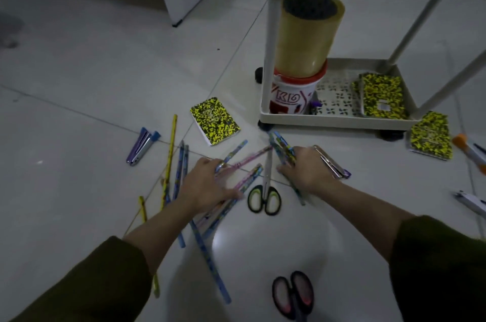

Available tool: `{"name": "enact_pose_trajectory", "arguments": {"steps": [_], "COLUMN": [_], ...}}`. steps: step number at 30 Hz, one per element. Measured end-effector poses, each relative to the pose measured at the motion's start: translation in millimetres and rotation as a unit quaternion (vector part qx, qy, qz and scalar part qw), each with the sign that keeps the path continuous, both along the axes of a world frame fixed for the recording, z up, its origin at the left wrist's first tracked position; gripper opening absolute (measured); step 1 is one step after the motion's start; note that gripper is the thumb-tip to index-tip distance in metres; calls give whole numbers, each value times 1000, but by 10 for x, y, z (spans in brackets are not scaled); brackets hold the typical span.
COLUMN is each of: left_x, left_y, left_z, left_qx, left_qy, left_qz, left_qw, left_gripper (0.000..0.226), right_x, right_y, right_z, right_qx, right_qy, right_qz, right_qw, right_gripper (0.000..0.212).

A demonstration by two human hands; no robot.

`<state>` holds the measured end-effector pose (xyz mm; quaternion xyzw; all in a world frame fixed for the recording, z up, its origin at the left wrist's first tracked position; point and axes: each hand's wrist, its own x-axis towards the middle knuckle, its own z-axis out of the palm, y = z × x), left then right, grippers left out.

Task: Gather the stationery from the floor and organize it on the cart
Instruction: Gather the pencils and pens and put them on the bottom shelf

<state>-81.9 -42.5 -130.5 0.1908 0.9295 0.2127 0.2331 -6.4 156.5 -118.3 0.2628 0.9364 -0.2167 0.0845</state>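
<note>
The landmark for all positions is the white cart (339,117), standing at the upper right of the tiled floor (79,85).

Left hand (207,185): located in front of the cart's near-left corner, well out on the floor. The fingers lie fairly straight and spread, pressing down on a loose fan of patterned pencils (238,185). No pencil is visibly pinched.

Right hand (309,167): located just in front of the cart's near edge. The fingers are curled round a bundle of blue pencils (282,146), whose tips point toward the cart's near-left wheel. The exact count in the bundle cannot be told, as motion blur obscures it.

Items on the floor:
- Green-handled scissors (264,199) lie between the two hands, blades pointing toward the cart.
- A silver stapler (331,162) lies just beside the right hand, on its outer side.
- Pink-handled scissors (293,295) lie far from the cart, at the bottom of the view.
- One yellow-and-black notebook (215,121) lies left of the cart.
- A second notebook (430,136) lies at the cart's near-right corner.
- Yellow pencils (169,161) and purple-blue clips (143,146) lie further left.

Items on the cart's bottom shelf:
- A third notebook (381,96).
- A red-and-white tub (294,96) carrying a large roll of tape (306,37).
</note>
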Motion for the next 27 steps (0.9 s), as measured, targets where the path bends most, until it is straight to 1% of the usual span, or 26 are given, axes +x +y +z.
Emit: {"name": "enact_pose_trajectory", "arguments": {"steps": [1, 2, 3, 4, 6, 7, 11, 14, 16, 17, 19, 21, 23, 24, 25, 27], "left_x": [-17, -33, -54, -64, -75, -74, -30, -52, -106, -127, -147, -163, -169, -182, -195, -218], "left_y": [35, 72, 94, 116, 135, 139, 199, 260, 232, 190, 55, -125, -317, -420, -526, -752], "left_z": [-40, -68, -94, -98, -86, -85, -128, -108, -68, -33, 64, 156, 247, 273, 288, 268], "left_qx": [-12, -23, -31, -34, -48, -62, -151, -173, -135, -97, -8, 82, 183, 219, 240, 261], "left_qy": [0, 4, 17, 35, 68, 80, 130, 113, 86, 73, 51, 27, -2, -9, -11, -8], "left_qz": [-23, -47, -69, -91, -123, -130, -152, -153, -120, -92, -32, 49, 152, 192, 222, 263], "left_qw": [1000, 999, 997, 995, 989, 986, 968, 966, 980, 988, 998, 995, 971, 957, 945, 929], "left_gripper": [87, 87, 81, 71, 48, 42, 35, 34, 35, 33, 23, 14, 15, 17, 18, 23], "right_x": [-18, -29, -34, -19, 51, 95, 259, 292, 275, 256, 207, 149, 96, 80, 69, 58], "right_y": [-25, -40, -50, -49, -40, -44, -169, -289, -376, -422, -534, -678, -857, -969, -1088, -1334], "right_z": [-47, -98, -135, -147, -148, -155, -112, -43, 2, 13, 17, -17, -80, -109, -138, -169], "right_qx": [1, -10, -19, -27, -51, -69, -144, -191, -241, -278, -352, -403, -403, -391, -365, -267], "right_qy": [-11, -18, -21, -31, -50, -51, -13, 26, 55, 70, 83, 84, 69, 63, 62, 50], "right_qz": [1, -3, -4, -7, -23, -33, -52, -61, -81, -98, -136, -159, -147, -129, -99, 2], "right_qw": [1000, 1000, 1000, 999, 997, 996, 988, 979, 966, 953, 923, 897, 901, 909, 924, 962], "right_gripper": [34, 30, 25, 20, 18, 19, 22, 23, 25, 24, 22, 21, 18, 15, 13, 14]}}
